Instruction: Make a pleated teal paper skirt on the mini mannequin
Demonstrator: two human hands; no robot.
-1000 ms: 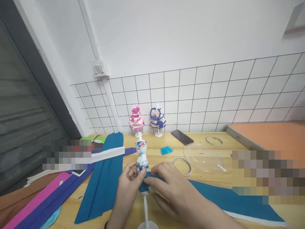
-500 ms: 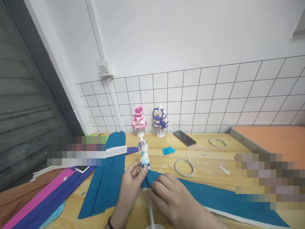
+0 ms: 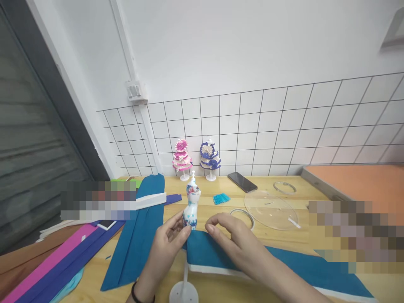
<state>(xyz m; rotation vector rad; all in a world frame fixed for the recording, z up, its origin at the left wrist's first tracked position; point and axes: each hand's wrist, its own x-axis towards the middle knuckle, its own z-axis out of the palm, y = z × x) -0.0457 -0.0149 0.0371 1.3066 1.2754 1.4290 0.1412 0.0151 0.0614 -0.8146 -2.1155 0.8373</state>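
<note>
A small dress-form figure [image 3: 191, 206], white with blue and red patterned patches, stands tilted on a thin white stand with a round base [image 3: 184, 292]. My left hand [image 3: 170, 242] is closed around its lower part, the thumb pressing the end of a teal crepe-like strip [image 3: 205, 252] against it. This strip has a white lower edge and stretches off to the right. My right hand [image 3: 236, 240] is closed over the strip's upper edge, just right of the figure, thumb in front; its other fingertips are partly hidden.
Behind stand a pink tiered figure [image 3: 182, 158] and a purple one [image 3: 210, 160]. A phone [image 3: 242, 182], teal snippets [image 3: 221, 198], tape rolls [image 3: 244, 215] and a clear disc [image 3: 271, 210] lie to the right. Left are a teal sheet [image 3: 140, 240] and coloured strips [image 3: 72, 256].
My right hand has moved right and slightly up, away from the figure, and the strip's end now lies flatter. The figure stands more upright, and its base has shifted left.
</note>
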